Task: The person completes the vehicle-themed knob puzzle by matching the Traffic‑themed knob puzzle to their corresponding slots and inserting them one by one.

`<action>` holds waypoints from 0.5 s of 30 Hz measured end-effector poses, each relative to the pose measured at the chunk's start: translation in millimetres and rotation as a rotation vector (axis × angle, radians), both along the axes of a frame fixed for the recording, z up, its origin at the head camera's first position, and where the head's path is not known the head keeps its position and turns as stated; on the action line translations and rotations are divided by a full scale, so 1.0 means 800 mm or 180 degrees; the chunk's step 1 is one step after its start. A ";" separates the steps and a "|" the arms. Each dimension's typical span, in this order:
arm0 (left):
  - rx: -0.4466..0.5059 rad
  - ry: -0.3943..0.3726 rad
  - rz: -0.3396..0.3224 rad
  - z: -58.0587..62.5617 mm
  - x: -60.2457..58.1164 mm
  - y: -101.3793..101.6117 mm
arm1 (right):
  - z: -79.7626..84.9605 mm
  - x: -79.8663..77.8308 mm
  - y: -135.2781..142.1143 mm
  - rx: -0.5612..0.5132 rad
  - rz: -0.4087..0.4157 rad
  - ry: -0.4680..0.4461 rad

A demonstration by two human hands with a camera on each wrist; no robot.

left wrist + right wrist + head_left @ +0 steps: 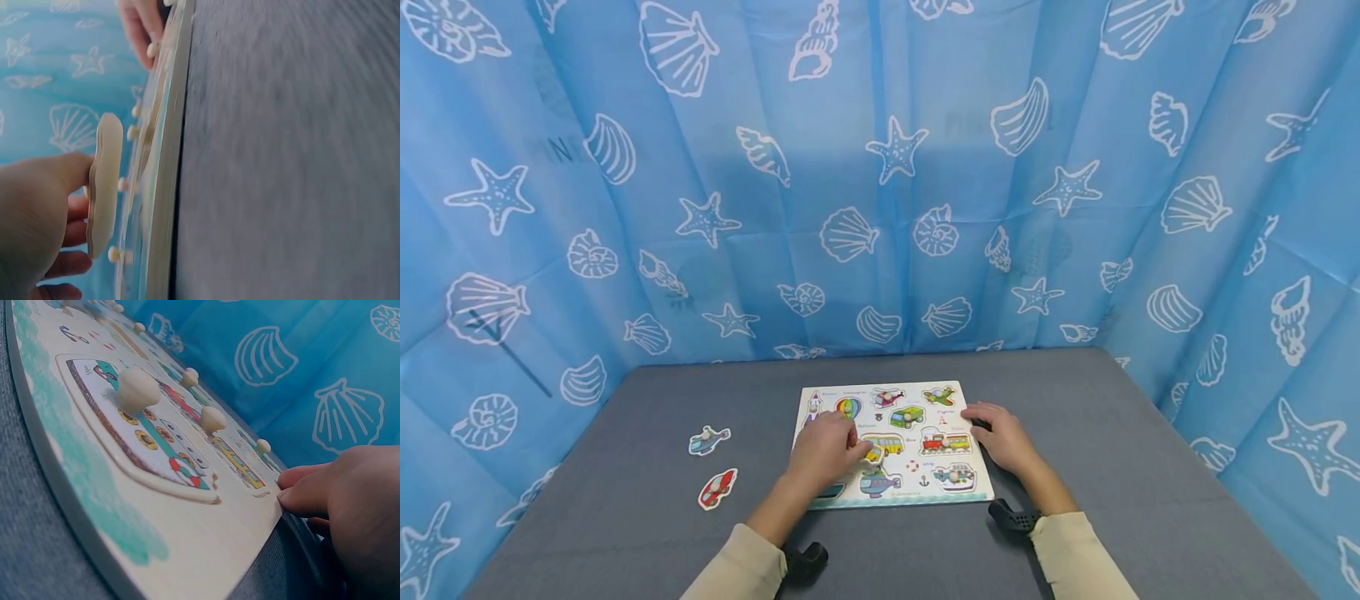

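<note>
My left hand pinches a wooden puzzle piece between thumb and fingers. The piece stands on edge in the left wrist view, its pale plain back toward the knobs of the puzzle board. From the head it overlaps the area between the yellow bus and the submarine; its picture is mostly covered by the hand. At the board's right edge, my right hand grips the rim with thumb and index finger, beside the train piece. Below that lies the knobbed ship piece.
Left of the board, a blue helicopter-like piece and a red vehicle piece lie loose on the grey table. More knobbed pieces, such as a green truck, sit in the board. A blue shell-patterned curtain hangs behind.
</note>
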State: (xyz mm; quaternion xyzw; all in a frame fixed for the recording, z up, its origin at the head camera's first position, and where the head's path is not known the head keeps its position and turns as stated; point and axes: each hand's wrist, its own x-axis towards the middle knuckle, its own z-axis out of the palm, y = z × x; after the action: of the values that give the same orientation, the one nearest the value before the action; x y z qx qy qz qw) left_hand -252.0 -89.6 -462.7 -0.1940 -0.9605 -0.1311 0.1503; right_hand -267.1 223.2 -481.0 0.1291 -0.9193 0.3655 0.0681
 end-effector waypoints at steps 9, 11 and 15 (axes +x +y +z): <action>-0.0087 -0.0076 0.0169 0.002 -0.002 0.026 | -0.001 -0.001 0.002 -0.0013 -0.0023 -0.0047; -0.0049 -0.0146 0.0187 0.000 -0.002 0.029 | -0.001 -0.002 0.002 -0.0021 -0.0032 -0.0062; 0.0090 -0.0351 0.0179 -0.003 -0.003 0.030 | 0.000 -0.002 0.001 -0.0018 -0.0034 -0.0065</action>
State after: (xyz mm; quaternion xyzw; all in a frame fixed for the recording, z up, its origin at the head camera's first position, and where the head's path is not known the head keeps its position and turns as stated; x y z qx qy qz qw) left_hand -254.3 -65.6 -465.1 -0.1573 -0.9705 -0.1508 0.1035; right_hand -268.6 223.7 -480.9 0.1203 -0.9196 0.3691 0.0611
